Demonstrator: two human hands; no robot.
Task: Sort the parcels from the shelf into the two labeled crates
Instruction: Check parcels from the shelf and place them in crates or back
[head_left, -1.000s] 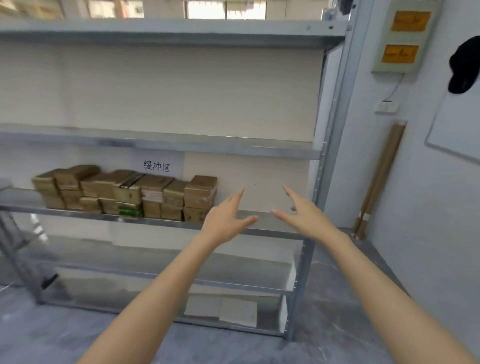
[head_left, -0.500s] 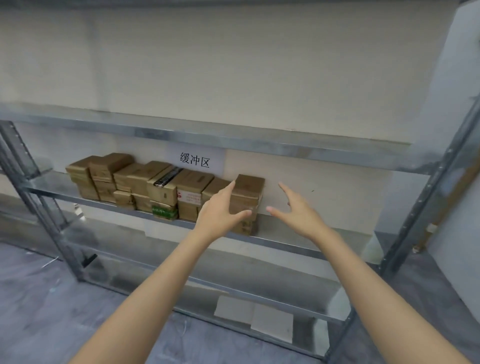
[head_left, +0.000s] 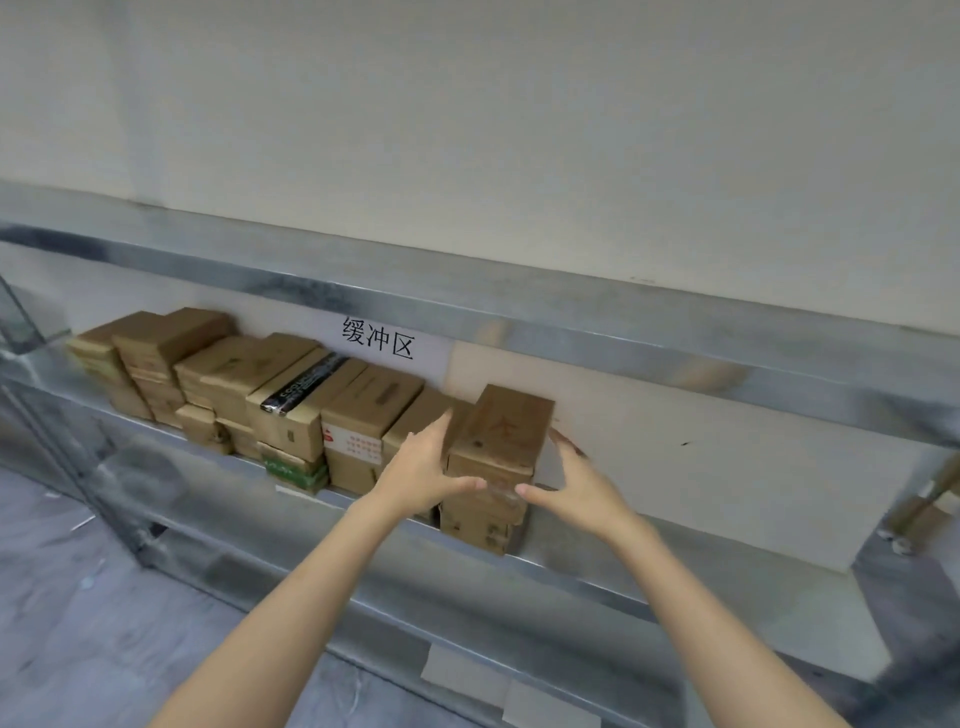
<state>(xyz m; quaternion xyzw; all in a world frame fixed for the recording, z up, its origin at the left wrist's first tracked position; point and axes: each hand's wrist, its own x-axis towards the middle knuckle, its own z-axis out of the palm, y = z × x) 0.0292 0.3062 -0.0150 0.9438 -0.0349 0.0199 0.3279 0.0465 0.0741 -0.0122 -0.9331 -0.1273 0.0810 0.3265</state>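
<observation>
A row of brown cardboard parcels (head_left: 291, 395) is stacked on the metal shelf (head_left: 587, 574). The rightmost stack is topped by a brown parcel (head_left: 501, 434) with faint red writing. My left hand (head_left: 423, 473) is against that parcel's left side, thumb across its front. My right hand (head_left: 576, 480) is at its right side, thumb touching the front lower edge. Both hands flank the parcel with fingers spread; it still rests on the stack. The crates are not in view.
A white sign with black characters (head_left: 378, 339) hangs on the wall behind the parcels. The upper shelf beam (head_left: 519, 312) runs just above them. A lower shelf (head_left: 467, 639) and grey floor (head_left: 78, 597) lie below. A shelf post (head_left: 67, 441) stands at left.
The view has moved closer and leftward to the shelf. Both hands have reached forward from open air and now bracket the rightmost top parcel.
</observation>
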